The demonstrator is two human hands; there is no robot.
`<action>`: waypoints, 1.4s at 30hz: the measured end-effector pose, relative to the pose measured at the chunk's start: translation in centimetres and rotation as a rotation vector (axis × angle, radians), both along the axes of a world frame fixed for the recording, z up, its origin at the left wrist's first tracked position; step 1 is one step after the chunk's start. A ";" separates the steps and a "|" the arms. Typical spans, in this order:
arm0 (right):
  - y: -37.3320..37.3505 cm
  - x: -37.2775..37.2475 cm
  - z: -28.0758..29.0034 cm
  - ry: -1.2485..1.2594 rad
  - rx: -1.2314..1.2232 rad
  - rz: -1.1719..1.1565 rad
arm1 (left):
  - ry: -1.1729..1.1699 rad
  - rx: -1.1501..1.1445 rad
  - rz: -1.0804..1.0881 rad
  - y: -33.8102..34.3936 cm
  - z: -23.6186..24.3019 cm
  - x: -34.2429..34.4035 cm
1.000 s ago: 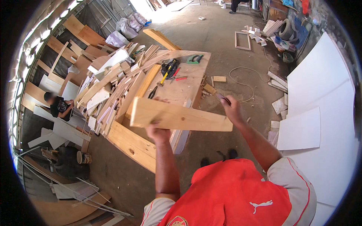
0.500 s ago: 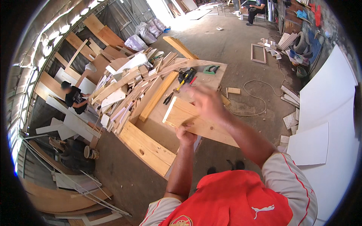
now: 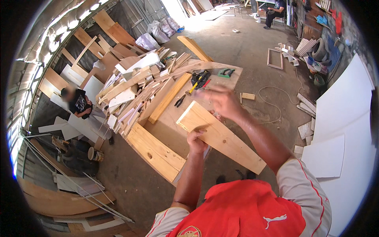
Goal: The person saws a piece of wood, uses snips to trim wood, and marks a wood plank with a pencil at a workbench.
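My left hand (image 3: 196,141) grips a pale wooden plank (image 3: 227,136) from below, near its far end, with the thumb on the upper face. The plank slants from its cut end over the table down toward my right. My right hand (image 3: 223,102) is raised just above the plank's far edge, smeared by motion; whether it holds something I cannot make out. Beyond the hands, on the wooden worktable (image 3: 225,81), lie black pliers (image 3: 180,100), a yellow-handled tool (image 3: 193,87) and a green-handled tool (image 3: 226,72).
Offcuts heap (image 3: 134,85) along the table's left side, next to a thick board (image 3: 152,152). A person (image 3: 79,102) stands left of it; another person (image 3: 274,14) sits at the far back. A cord (image 3: 276,98) and wooden frame (image 3: 275,58) lie on the floor. White sheets (image 3: 339,130) lean at right.
The plank's near end has swung into view toward my right. My right hand has shifted slightly over it. The person at left has drawn the hands back toward the body.
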State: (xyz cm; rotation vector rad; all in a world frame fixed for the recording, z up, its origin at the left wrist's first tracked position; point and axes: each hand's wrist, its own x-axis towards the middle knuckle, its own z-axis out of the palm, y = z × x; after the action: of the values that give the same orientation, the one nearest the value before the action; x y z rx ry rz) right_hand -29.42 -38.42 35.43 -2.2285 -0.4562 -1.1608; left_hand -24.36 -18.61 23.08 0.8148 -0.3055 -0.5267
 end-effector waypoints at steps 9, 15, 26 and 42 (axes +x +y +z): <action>-4.1 -0.6 -1.8 0.090 0.330 -0.175 | -0.143 -0.161 -0.295 -1.2 5.5 -2.0; -7.2 -10.0 -10.3 0.534 0.478 -0.500 | -0.168 -0.261 0.013 1.0 4.6 0.8; -18.0 -18.7 -27.4 -0.093 1.137 -0.939 | -0.064 -0.469 0.203 4.6 2.0 6.1; -23.8 -23.6 -6.2 -0.829 1.480 -0.555 | 0.573 -0.353 0.036 -6.2 -9.8 -0.9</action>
State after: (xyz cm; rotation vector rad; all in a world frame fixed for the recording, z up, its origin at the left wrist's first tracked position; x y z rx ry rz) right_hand -53.04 -62.26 29.28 -0.5223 0.6407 -1.7856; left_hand -25.30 -24.80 13.32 0.3031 0.1447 -0.6265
